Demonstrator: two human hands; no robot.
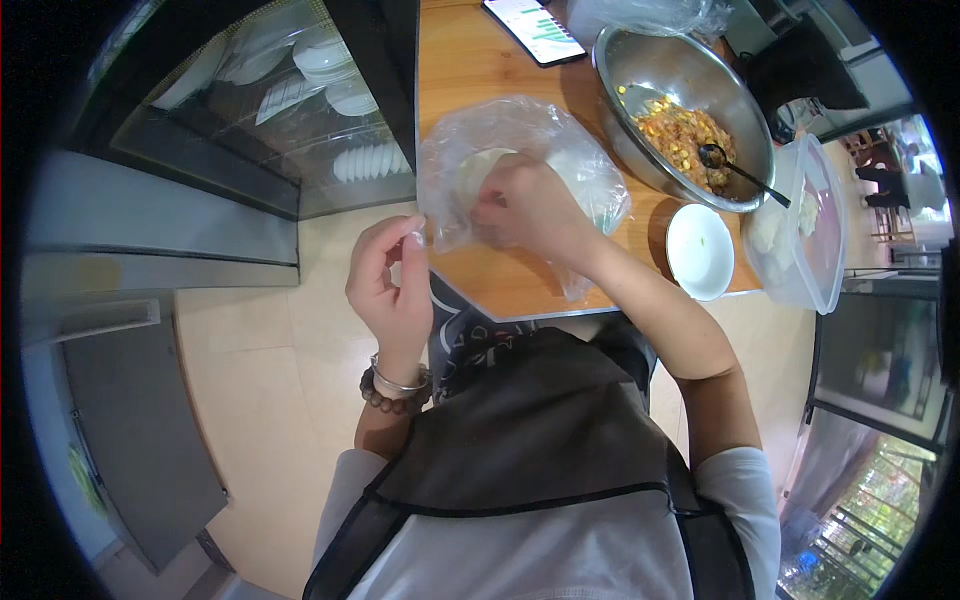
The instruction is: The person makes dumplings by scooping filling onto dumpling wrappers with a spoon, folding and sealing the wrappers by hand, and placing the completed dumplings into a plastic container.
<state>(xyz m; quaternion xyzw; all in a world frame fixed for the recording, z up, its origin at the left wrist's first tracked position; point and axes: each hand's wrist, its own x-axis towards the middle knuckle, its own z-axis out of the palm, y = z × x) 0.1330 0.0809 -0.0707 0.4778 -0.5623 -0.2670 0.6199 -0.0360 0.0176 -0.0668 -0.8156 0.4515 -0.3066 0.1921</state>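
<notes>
My right hand (521, 199) reaches over a clear plastic bag (517, 120) on the wooden table. Its fingers curl down onto pale, round dough wrappers (480, 169) in the bag, and its fingertips are partly hidden. My left hand (394, 274) is raised just off the table's left edge, beside the bag. Thumb and index finger there come close together, with a whitish trace at the tips; whether they pinch anything is unclear. To the right, a steel bowl (626, 60) holds a chopped filling (679, 135) with yellow bits and a black spoon (716, 157).
A small white bowl (700, 251) stands near the table's front edge. Beside it, a translucent plastic box (829, 247) contains pale pieces. A lit phone (536, 30) lies at the back, near more plastic film (660, 15). Stacked white dishes (330, 60) fill a glass-fronted cabinet at left.
</notes>
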